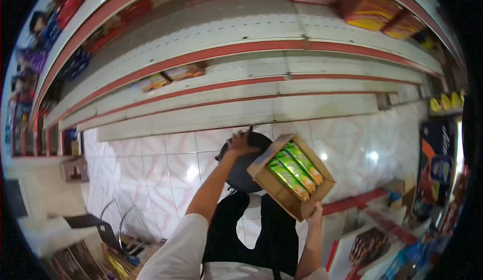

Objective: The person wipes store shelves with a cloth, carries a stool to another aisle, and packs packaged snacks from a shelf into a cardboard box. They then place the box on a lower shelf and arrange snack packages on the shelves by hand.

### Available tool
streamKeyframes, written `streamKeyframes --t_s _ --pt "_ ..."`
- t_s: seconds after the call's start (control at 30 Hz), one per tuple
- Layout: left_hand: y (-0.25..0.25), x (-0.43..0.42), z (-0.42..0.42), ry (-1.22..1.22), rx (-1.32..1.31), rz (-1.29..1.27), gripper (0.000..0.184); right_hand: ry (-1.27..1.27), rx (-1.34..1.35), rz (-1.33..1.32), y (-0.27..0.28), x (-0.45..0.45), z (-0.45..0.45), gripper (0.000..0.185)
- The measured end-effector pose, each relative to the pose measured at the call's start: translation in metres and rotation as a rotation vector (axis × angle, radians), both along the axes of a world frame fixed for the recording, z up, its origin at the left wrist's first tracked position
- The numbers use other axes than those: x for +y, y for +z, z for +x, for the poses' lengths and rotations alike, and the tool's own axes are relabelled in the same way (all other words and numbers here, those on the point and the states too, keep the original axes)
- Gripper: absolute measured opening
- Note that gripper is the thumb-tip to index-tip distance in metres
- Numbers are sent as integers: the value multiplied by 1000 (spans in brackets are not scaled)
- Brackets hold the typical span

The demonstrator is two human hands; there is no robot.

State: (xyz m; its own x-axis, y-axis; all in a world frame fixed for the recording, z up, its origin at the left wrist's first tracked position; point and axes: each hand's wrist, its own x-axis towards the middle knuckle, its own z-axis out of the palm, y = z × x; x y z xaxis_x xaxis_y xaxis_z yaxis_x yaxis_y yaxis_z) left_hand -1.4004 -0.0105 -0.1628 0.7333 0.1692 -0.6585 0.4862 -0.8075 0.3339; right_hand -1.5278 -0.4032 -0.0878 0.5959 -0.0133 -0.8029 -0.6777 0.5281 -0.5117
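Note:
My right hand (315, 210) grips the near corner of an open cardboard box (324, 180), which is tilted over the floor. Inside the box lie a few green snack packets (292, 174) side by side, filling part of it; bare cardboard shows at the near end. My left hand (241, 144) is spread over the far part of a round black stool (240, 172); whether it presses on the seat I cannot tell. The box overlaps the stool's right side in view.
Long white shelves (241, 66) with red edges curve across the front, with two snack packs (168, 76) at middle left and red boxes (372, 8) above. A dark chair (95, 224) stands at lower left. At lower right is a red-edged rack (357, 202). The floor (171, 167) is tiled.

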Motion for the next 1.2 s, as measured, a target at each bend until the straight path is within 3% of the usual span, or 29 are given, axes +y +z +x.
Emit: streamKeyframes --t_s 0.17,0.27,0.3,0.37,0.43,0.53,0.6,0.63,0.7,0.77,0.8,0.87,0.9,0.97,1.0,1.07,1.13,1.2 --pt "-18 -26 -8 34 -77 133 112 53 -11 -55 -32 -25 26 60" --pt "-24 -37 -20 29 -57 188 105 212 -121 57 -9 -24 50 63" --pt "-29 -43 -28 43 -90 202 94 148 -158 105 -7 -20 52 62" --pt "-56 -48 -53 35 -134 236 90 158 -109 40 -16 -24 50 61" --pt "-34 -61 -66 6 -128 178 85 180 -102 -61 -1 -21 54 57" --pt "-22 -70 -97 -135 29 142 91 132 -48 -71 -6 -17 47 47" --pt "-63 -80 -127 -210 47 205 91 146 78 -110 -17 -20 38 43" --pt "-56 -86 -137 -187 29 182 89 137 42 -61 -14 -13 35 40" --pt "-51 -93 -150 -202 -2 144 87 170 76 -25 -6 -4 33 48" --pt "-64 -94 -163 -211 -304 144 75 157 40 29 -8 3 33 47" --pt "-69 -92 -164 -229 -312 139 75 168 34 12 -4 7 34 43" --pt "-85 -84 -164 -150 -660 5 58 169 35 7 4 15 43 41" --pt "-103 -77 -168 -160 -668 6 58 186 43 5 4 19 48 38" --pt "-135 -66 -169 -412 -520 -112 48 210 5 -1 -2 23 61 37" --pt "-123 -62 -159 -413 -527 -107 48 245 -24 -9 -8 22 66 35" --pt "-101 -52 -143 -398 72 -511 46 193 -74 -17 -22 26 74 30" --pt "-108 -45 -146 -398 25 -502 42 218 -190 28 -5 40 95 31" --pt "-115 -44 -156 -401 2 -510 38 170 -242 188 -35 31 108 44"
